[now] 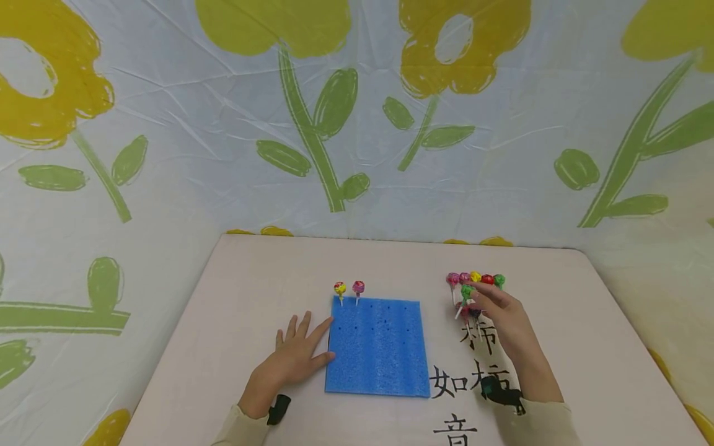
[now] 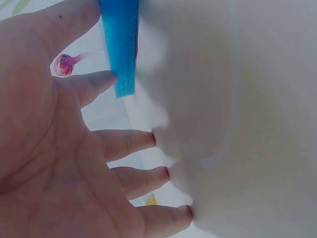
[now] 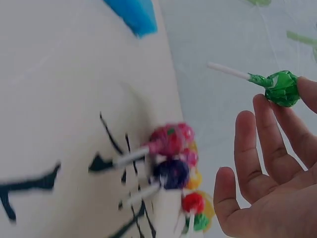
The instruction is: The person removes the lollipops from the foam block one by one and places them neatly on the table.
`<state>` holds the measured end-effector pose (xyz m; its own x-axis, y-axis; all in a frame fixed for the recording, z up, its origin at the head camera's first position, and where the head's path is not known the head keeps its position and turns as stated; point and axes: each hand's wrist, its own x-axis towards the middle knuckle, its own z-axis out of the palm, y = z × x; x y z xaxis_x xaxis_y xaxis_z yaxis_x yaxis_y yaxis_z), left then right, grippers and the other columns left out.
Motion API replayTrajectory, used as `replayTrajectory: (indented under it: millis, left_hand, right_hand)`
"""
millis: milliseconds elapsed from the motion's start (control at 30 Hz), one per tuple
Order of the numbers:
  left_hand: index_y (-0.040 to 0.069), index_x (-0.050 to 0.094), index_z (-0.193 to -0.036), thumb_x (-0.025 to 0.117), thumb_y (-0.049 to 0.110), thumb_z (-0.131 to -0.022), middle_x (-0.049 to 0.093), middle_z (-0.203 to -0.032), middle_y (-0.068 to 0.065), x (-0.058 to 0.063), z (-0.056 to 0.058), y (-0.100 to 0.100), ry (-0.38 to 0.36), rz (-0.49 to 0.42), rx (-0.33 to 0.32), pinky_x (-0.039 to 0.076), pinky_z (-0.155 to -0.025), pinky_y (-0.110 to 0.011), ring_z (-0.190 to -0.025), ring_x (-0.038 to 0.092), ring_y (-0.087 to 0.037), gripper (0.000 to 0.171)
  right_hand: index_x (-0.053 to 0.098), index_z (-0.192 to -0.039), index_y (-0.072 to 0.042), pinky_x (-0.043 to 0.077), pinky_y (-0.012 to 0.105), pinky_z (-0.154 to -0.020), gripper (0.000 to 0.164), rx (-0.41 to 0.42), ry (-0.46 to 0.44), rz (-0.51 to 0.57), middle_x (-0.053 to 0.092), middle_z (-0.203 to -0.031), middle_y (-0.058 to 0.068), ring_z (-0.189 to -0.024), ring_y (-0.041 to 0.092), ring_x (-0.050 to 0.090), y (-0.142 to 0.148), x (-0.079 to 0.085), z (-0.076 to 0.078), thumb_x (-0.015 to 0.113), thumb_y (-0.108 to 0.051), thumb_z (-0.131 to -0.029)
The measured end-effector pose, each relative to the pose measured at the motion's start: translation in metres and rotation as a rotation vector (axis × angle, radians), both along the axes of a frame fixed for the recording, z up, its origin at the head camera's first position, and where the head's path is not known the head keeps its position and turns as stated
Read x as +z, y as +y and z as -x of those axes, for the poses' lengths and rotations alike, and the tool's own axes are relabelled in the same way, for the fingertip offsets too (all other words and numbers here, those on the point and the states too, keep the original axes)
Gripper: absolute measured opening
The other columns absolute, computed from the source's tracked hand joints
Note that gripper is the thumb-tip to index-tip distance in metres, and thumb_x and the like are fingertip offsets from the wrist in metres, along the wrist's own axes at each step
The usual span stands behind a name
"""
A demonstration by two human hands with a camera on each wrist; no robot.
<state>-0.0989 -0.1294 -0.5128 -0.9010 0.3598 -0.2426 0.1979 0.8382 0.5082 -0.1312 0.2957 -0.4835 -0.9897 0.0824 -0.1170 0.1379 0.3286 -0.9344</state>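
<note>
My right hand (image 1: 509, 319) pinches a green-wrapped lollipop (image 3: 282, 89) by its candy head, thumb against fingertips, its white stick pointing away from the palm. It is held up over the other lollipops on the table. My left hand (image 1: 295, 356) lies spread at the left edge of a blue foam board (image 1: 379, 353), thumb and index finger touching that edge and the other fingertips on the table. Small holes dot the board in rows. A yellow-and-red lollipop (image 1: 340, 288) and a pink lollipop (image 1: 359, 287) stand upright in its top row, at the left.
Several lollipops lie at the right: pink (image 1: 453, 280), yellow (image 1: 475, 277), red (image 1: 487, 279) and green (image 1: 499, 280) in a row, with a dark purple one (image 3: 171, 173) nearer. Black printed characters (image 1: 449, 382) mark the tabletop. A flower-patterned cloth (image 1: 368, 179) hangs behind the table.
</note>
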Motion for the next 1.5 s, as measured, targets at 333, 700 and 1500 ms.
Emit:
replayTrajectory:
  millis: [333,700,1500]
  left_hand:
    - [0.023,0.033,-0.158,0.062,0.044,-0.098,0.015,-0.162,-0.026,0.0,0.001,0.0,0.003,0.009,-0.001,0.008,-0.107,-0.076,-0.146,0.006,-0.053,0.069]
    - [0.022,0.034,-0.157,0.062,0.043,-0.098,0.016,-0.162,-0.027,0.003,0.001,0.0,0.01,0.0,-0.009,0.008,-0.106,-0.077,-0.145,0.006,-0.055,0.069]
    - [0.023,0.034,-0.157,0.062,0.045,-0.098,0.016,-0.162,-0.026,-0.001,0.001,0.0,0.012,0.016,-0.002,0.009,-0.107,-0.076,-0.146,0.007,-0.054,0.07]
  right_hand:
    - [0.046,-0.147,0.0,0.035,0.052,-0.1,0.07,-0.052,-0.092,-0.052,0.058,-0.119,-0.013,-0.099,0.01,0.062,0.041,-0.003,-0.005,0.055,-0.051,-0.1]
    - [0.047,-0.146,-0.001,0.042,0.047,-0.087,0.074,-0.048,-0.219,-0.173,0.05,-0.138,0.023,-0.106,0.03,0.058,0.057,-0.022,0.001,0.054,-0.057,-0.099]
    - [0.056,-0.138,-0.002,0.041,0.037,-0.073,0.059,-0.099,-0.243,-0.307,0.061,-0.123,0.024,-0.095,0.031,0.053,0.049,-0.039,0.012,0.054,-0.048,-0.102]
